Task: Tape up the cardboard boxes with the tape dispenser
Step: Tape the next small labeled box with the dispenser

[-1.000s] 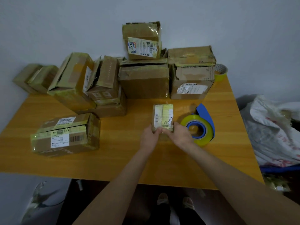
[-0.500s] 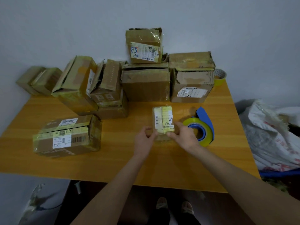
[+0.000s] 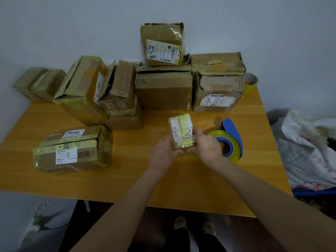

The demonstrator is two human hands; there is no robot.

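Small labelled box (image 3: 181, 131) at frame centre is back in a firm two-handed grip after a brief loosening: left hand (image 3: 162, 153) and right hand (image 3: 207, 148) have fingers (image 3: 198, 135) curled on its near end. It's probably being positioned, with taping not started, and the tape dispenser (image 3: 230, 140) lies just right of it. Grey wall (image 3: 72, 24) behind, orange wood tabletop (image 3: 127, 182), stacked cardboard boxes (image 3: 163, 88) across upper frame, white sack (image 3: 309, 151) at right edge.

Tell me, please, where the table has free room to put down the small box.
Bare wood: the strip along the near edge of the table, the patch between the labelled box and the left hand, and the corner nearer than the tape dispenser. Crowded: stacked boxes fill the back; the dispenser crowds the right hand.
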